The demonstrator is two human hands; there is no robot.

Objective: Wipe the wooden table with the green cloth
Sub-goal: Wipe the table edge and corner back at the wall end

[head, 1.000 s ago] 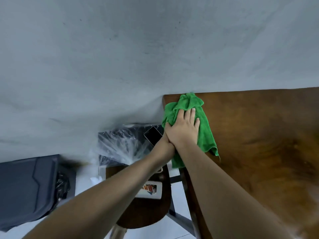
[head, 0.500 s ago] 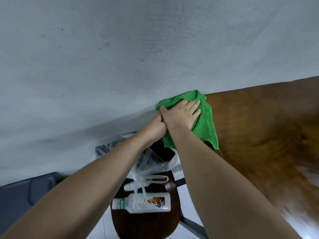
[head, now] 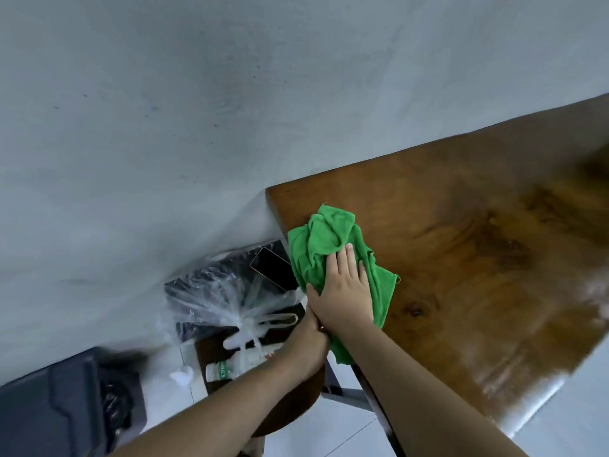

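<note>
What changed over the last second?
The green cloth slid off the far corner of the wooden table, back along its left edge toward the person. Unchanged: right hand pressed flat on it, left hand at the table edge by the right wrist.

**Cloth pulled back from the corner**

Our right hand (head: 344, 291) has dragged the green cloth (head: 329, 245) off the far corner of the wooden table (head: 461, 258), toward us along the left edge; bare wood now shows between cloth and wall (head: 197, 110). The cloth bunches higher ahead of our fingers (head: 346, 258), and our left hand (head: 306, 344) has followed below the wrist.
</note>
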